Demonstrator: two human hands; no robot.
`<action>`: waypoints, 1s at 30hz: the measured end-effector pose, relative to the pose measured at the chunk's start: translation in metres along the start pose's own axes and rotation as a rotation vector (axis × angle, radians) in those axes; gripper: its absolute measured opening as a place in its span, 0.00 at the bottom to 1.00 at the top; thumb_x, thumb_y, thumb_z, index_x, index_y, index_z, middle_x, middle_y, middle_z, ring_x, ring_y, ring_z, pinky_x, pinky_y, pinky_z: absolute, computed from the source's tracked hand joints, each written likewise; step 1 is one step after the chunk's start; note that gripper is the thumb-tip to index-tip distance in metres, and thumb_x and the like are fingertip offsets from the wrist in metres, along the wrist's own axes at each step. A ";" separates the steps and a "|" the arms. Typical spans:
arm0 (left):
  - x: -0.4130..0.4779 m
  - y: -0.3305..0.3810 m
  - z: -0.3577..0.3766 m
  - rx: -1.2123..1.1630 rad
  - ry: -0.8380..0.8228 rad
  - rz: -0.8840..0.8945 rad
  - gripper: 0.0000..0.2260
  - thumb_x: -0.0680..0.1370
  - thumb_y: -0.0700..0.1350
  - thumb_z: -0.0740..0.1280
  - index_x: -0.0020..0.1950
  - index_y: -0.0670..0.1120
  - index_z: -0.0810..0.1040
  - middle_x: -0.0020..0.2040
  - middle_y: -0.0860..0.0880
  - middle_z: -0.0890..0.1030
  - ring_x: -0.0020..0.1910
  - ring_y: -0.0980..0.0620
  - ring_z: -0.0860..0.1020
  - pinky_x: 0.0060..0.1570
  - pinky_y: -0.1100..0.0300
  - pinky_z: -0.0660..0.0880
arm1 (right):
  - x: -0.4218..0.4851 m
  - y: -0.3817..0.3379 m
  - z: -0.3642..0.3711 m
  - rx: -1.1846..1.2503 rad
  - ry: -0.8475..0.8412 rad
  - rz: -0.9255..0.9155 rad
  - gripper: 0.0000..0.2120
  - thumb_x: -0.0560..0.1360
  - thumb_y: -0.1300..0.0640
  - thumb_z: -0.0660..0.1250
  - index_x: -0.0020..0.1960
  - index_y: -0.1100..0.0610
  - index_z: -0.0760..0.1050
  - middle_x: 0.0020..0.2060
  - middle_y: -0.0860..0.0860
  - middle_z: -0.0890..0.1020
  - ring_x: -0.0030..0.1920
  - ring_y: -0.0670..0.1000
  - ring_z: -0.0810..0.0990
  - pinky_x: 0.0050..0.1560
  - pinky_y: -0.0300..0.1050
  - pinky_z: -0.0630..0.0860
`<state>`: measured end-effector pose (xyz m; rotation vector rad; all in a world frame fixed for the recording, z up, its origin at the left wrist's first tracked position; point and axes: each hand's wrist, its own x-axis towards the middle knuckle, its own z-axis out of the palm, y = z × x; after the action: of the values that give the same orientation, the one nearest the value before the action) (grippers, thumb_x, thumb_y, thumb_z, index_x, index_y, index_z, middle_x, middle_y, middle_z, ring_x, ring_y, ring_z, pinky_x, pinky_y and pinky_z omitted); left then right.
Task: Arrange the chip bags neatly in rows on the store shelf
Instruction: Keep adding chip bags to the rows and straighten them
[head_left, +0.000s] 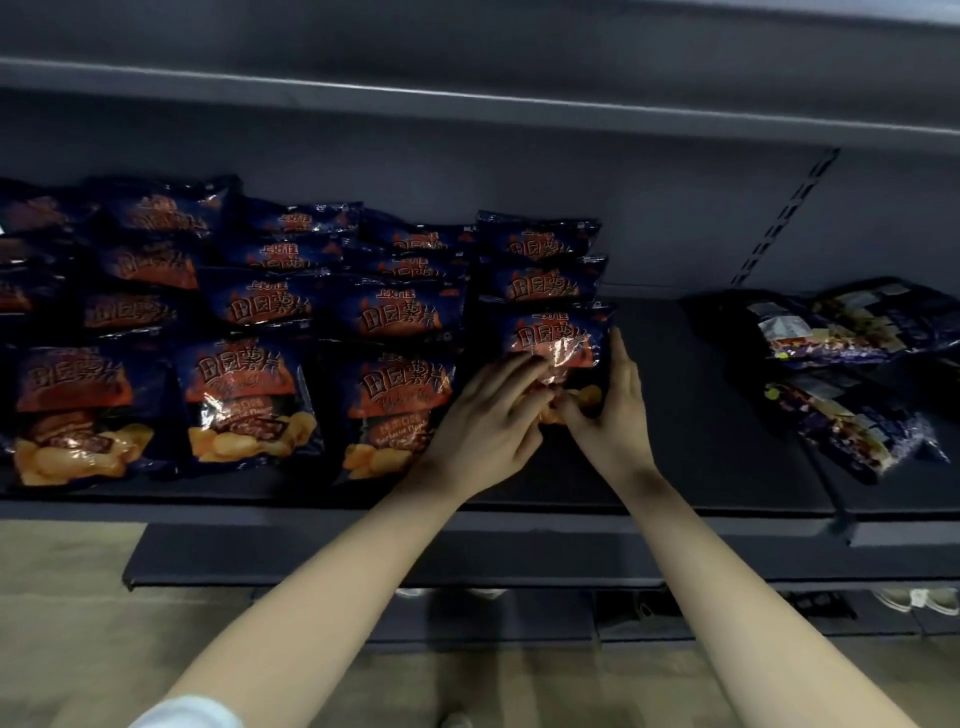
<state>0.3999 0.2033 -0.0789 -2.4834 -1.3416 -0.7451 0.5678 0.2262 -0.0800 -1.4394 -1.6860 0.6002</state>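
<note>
I am working on one chip bag (558, 340), dark blue with orange lettering, which is standing at the front of the rightmost column on the store shelf (691, 457). My left hand (483, 421) is lying over that bag's lower left front, fingers spread and nearly straight, pressing on the foil rather than curling round it. My right hand (615, 415) is bracing the bag's right edge, fingers straight and pointing up along the side, with the thumb pushing in against the lower front. So both hands are open against the bag, which is sitting between them.

Directly behind this bag, two more bags (540, 283) of the same kind are lining up one after the other. To its left, the rows of matching chip bags (249, 312) are filling the shelf, front ones upright and overlapping those behind. Well off to its right, some loose bags (831, 332) are lying flat and crooked, apart from the rows.
</note>
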 end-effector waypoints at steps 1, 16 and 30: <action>0.000 0.000 0.000 0.006 -0.004 -0.005 0.13 0.76 0.44 0.61 0.57 0.43 0.78 0.67 0.43 0.73 0.68 0.45 0.68 0.70 0.51 0.60 | 0.000 0.000 0.000 0.007 -0.009 -0.007 0.44 0.71 0.56 0.71 0.77 0.50 0.46 0.71 0.53 0.62 0.67 0.46 0.66 0.58 0.28 0.64; 0.003 0.002 0.000 0.075 -0.015 -0.035 0.13 0.73 0.44 0.62 0.56 0.43 0.77 0.65 0.43 0.74 0.67 0.45 0.67 0.67 0.46 0.65 | -0.005 -0.002 0.000 -0.037 -0.091 -0.092 0.42 0.65 0.41 0.61 0.75 0.44 0.46 0.72 0.50 0.61 0.72 0.52 0.59 0.71 0.60 0.61; 0.003 0.004 0.001 0.186 0.014 0.011 0.14 0.73 0.43 0.61 0.57 0.42 0.76 0.63 0.42 0.75 0.64 0.44 0.69 0.68 0.50 0.63 | -0.004 0.002 0.002 0.047 -0.036 -0.082 0.44 0.65 0.39 0.64 0.75 0.47 0.49 0.66 0.54 0.62 0.68 0.54 0.63 0.65 0.61 0.68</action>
<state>0.4047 0.2039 -0.0783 -2.3340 -1.3265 -0.6041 0.5673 0.2228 -0.0842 -1.3270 -1.7386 0.6192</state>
